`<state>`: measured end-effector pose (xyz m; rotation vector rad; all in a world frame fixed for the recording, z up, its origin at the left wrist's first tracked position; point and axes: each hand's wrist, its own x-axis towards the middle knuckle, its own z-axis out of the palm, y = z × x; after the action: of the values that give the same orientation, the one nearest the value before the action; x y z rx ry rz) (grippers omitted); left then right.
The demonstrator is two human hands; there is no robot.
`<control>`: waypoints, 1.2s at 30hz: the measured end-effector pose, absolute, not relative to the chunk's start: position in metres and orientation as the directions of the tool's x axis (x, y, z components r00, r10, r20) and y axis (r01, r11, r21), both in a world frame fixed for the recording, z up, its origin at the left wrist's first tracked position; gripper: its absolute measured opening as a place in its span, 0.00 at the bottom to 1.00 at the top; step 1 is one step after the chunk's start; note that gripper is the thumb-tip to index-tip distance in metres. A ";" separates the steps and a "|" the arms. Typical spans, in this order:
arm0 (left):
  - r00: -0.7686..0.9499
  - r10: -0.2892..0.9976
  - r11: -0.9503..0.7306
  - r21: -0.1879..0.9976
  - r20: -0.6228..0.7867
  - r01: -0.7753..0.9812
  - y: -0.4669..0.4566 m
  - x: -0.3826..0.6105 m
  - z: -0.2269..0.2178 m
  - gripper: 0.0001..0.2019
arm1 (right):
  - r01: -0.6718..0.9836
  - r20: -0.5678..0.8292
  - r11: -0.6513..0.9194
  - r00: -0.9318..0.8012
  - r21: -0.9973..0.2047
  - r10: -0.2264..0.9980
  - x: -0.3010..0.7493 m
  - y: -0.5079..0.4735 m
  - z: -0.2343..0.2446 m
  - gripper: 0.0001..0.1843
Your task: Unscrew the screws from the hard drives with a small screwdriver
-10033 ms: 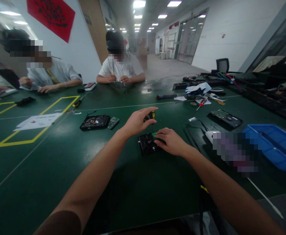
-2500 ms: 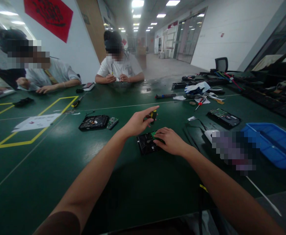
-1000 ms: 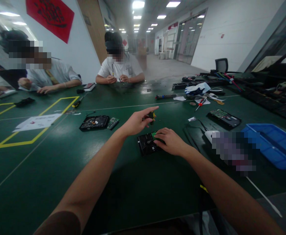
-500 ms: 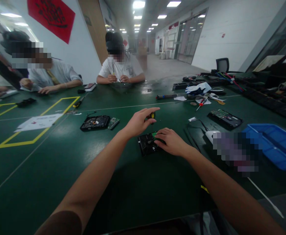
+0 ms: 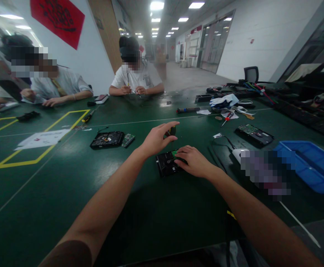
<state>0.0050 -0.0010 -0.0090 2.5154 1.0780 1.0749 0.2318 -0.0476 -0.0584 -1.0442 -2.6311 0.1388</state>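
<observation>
A black hard drive (image 5: 166, 167) with a bit of green circuit board showing lies on the table in front of me. Above it, my left hand (image 5: 157, 139) has its fingers and thumb around the dark handle of a screwdriver (image 5: 172, 131). The thin shaft points down at the drive; its tip is hard to make out. My right hand (image 5: 192, 160) grips the drive's right side, fingers curled over the board and hiding part of it. Left of my hands are another opened hard drive (image 5: 107, 139) and a loose circuit board (image 5: 128, 140).
To the right are a third hard drive (image 5: 254, 135), a blue tray (image 5: 311, 167), a blurred-out device with a cable, and a red screwdriver (image 5: 227, 118). A yellow-black screwdriver (image 5: 88, 117) and paper (image 5: 41, 140) lie left. Two people sit across the table (image 5: 67, 200).
The screwdriver handle has turned between my left fingers; its yellow patch no longer faces me. Both hands stay in nearly the same place, and the hard drive has not moved.
</observation>
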 end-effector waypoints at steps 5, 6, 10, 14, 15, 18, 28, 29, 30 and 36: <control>0.433 0.705 -0.695 0.426 0.562 0.579 0.000 0.010 -0.014 0.29 | 0.657 0.255 0.723 -0.677 -0.215 0.691 0.231 -0.049 -0.058 0.16; 0.439 0.707 -0.698 0.448 0.554 0.559 0.001 0.010 -0.015 0.30 | 0.655 0.252 0.723 -0.678 -0.218 0.691 0.231 -0.049 -0.058 0.16; 0.512 0.708 -0.701 0.575 0.487 0.422 0.001 0.005 -0.013 0.31 | 0.652 0.244 0.727 -0.685 -0.216 0.686 0.231 -0.049 -0.057 0.17; 0.468 0.708 -0.707 0.529 0.529 0.470 -0.001 0.005 -0.011 0.26 | 0.653 0.251 0.728 -0.684 -0.208 0.685 0.231 -0.048 -0.060 0.17; 0.450 0.706 -0.707 0.508 0.548 0.491 -0.001 0.006 -0.011 0.25 | 0.653 0.253 0.728 -0.683 -0.208 0.685 0.231 -0.047 -0.060 0.17; 0.424 0.708 -0.701 0.490 0.565 0.518 -0.001 0.009 -0.011 0.24 | 0.650 0.246 0.730 -0.687 -0.212 0.684 0.231 -0.047 -0.059 0.17; 0.464 0.724 -0.689 0.552 0.510 0.469 -0.003 0.003 -0.005 0.27 | 0.659 0.248 0.719 -0.675 -0.220 0.695 0.231 -0.049 -0.057 0.16; 0.481 0.721 -0.691 0.569 0.498 0.447 -0.003 0.003 -0.005 0.28 | 0.658 0.248 0.719 -0.675 -0.222 0.695 0.231 -0.049 -0.057 0.16; 0.495 0.717 -0.692 0.583 0.490 0.426 -0.003 0.002 -0.005 0.29 | 0.657 0.247 0.720 -0.677 -0.223 0.694 0.231 -0.049 -0.057 0.16; 0.541 0.708 -0.691 0.605 0.454 0.396 -0.003 0.001 -0.006 0.31 | 0.654 0.236 0.725 -0.686 -0.215 0.689 0.231 -0.049 -0.056 0.17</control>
<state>0.0010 -0.0030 -0.0061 2.3473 0.8981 0.9729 0.2307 -0.0486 -0.0564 -1.0521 -2.6303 0.1632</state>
